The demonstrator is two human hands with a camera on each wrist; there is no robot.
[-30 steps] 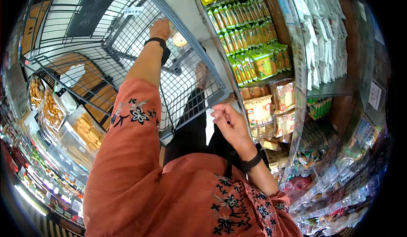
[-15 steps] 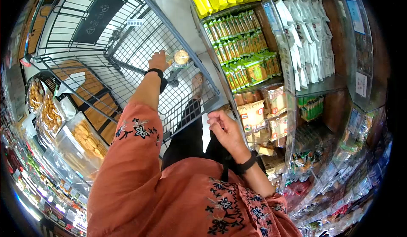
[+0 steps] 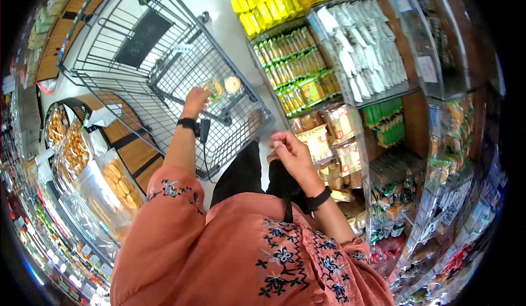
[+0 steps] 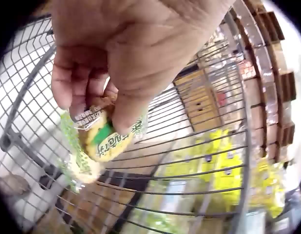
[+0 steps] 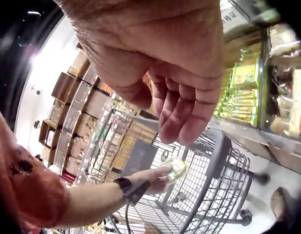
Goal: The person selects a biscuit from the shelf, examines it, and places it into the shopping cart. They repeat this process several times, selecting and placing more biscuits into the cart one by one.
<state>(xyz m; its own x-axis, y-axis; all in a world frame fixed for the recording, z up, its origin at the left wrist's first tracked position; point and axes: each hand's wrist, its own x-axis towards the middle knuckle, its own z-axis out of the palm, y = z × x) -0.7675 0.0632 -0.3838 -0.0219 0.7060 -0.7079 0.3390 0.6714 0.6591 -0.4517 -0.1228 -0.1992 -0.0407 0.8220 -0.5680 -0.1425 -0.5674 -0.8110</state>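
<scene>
Inside the wire cart point(image 3: 257, 95), the left hand point(image 3: 194, 102) pinches a clear-wrapped round snack with green print point(image 3: 212, 90). The left wrist view shows the thumb and fingers of the left hand point(image 4: 126, 58) on the top edge of that packet point(image 4: 109, 141). A second wrapped round snack point(image 3: 233, 84) lies close beside it in the cart; in the left wrist view it point(image 4: 83, 168) shows partly behind the first. Loosely curled and holding nothing, the right hand point(image 3: 296, 155) hangs between the cart and the shelves, as the right wrist view also shows point(image 5: 165, 73).
At the right, shelves hold yellow packets point(image 3: 268, 10), green packets point(image 3: 290, 67), white packets point(image 3: 361, 48) and bagged bread point(image 3: 318, 141). On the left are clear tubs of baked goods point(image 3: 120, 182) and a wooden display point(image 3: 123, 117). A foot shows beyond the cart's near corner.
The left hand has gone from reaching down beside the snacks to lifting one by its wrapper edge. The cart and shelves have shifted in the head view. The right hand stays loosely curled.
</scene>
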